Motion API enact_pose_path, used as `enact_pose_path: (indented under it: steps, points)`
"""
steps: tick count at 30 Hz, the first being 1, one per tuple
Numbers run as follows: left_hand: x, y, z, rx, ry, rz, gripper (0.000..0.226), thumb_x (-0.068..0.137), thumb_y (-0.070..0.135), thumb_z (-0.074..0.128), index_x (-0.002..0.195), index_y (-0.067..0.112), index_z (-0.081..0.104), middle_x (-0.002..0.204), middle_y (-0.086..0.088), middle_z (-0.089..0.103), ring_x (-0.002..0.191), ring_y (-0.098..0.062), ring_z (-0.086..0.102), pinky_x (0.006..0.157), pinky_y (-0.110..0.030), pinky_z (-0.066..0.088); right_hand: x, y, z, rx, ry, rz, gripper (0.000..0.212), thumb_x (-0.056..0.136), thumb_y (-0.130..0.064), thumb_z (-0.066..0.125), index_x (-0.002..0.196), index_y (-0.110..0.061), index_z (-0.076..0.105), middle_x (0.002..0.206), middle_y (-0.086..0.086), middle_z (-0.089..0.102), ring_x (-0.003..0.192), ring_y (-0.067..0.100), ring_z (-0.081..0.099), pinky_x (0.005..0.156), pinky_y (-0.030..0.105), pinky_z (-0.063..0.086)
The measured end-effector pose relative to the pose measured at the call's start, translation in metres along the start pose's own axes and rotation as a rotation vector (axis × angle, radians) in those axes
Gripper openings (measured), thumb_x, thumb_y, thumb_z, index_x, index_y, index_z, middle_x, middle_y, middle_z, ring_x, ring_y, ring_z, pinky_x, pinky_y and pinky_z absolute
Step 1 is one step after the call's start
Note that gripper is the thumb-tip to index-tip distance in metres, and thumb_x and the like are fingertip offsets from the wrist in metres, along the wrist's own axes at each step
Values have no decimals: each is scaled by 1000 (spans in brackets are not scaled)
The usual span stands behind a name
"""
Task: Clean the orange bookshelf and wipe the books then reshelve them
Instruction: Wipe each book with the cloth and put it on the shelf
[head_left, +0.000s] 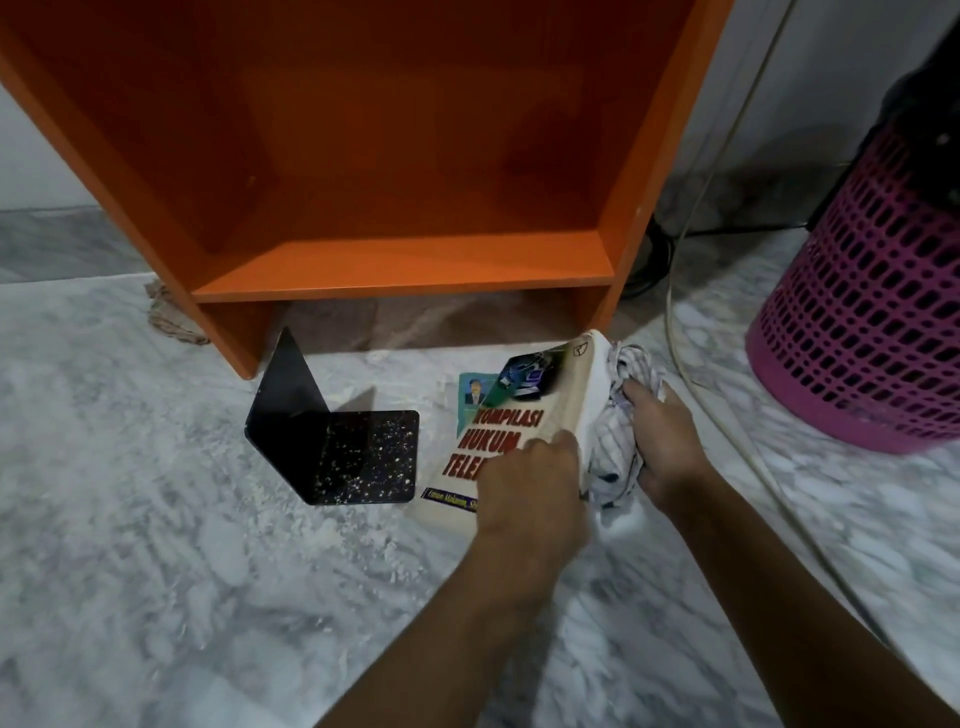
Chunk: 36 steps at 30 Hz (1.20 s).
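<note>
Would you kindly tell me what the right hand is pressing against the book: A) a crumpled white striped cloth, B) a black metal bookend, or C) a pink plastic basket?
A: the right hand grips the crumpled white striped cloth against the page edge of the cream paperback book.

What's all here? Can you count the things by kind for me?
Bookshelves: 1, the orange bookshelf
Books: 2, a cream book gripped by the left hand, a teal book under it
Cloths: 2, a striped cloth in the right hand, a brown cloth under the shelf
Bookends: 1, a black bookend
Baskets: 1, a pink basket
Total: 7
</note>
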<state>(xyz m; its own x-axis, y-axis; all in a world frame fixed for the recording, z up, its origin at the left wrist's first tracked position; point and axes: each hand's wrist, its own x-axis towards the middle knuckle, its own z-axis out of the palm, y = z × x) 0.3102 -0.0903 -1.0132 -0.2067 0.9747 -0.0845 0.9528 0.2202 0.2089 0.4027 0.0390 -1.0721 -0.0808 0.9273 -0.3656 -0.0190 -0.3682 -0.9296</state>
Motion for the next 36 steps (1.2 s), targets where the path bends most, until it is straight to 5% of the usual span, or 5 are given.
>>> enact_pose_path:
  steps: [9,15,19,25,36]
  points:
    - [12,-3,50,-131,-111,-70,24,87,35,59,105,19,52,103,-4,65,92,-26,65,77,-31,46,14,0,-10,-451,65,-136,18,99,-12,52,112,-13,65,104,3,65,93,16,58,79,20,40]
    - [20,-53,35,-804,8,-263,18,96,33,55,84,20,54,79,-1,66,64,-14,65,59,-34,58,-6,-12,-18,-520,98,-436,24,96,-19,58,117,-9,64,104,1,69,93,7,64,82,14,51]
    - [16,-110,45,-462,211,-482,15,96,31,53,100,18,59,98,-4,61,91,-19,57,71,-34,50,-44,18,-14,-794,-281,-889,34,91,-27,57,120,-10,64,112,2,63,88,6,60,73,19,55]
    - [2,-129,47,-974,-102,-645,16,99,23,53,97,15,66,94,-2,68,80,-18,62,61,-26,45,-77,58,5,-1088,-804,-1181,43,83,-16,58,123,-30,62,116,1,65,92,10,64,67,16,54]
    - [3,-139,55,-1081,-129,-704,14,97,22,55,92,17,68,93,-3,71,85,-26,67,59,-27,47,32,-19,29,-1133,7,-641,44,91,-6,54,128,-29,59,124,4,57,91,19,59,66,23,39]
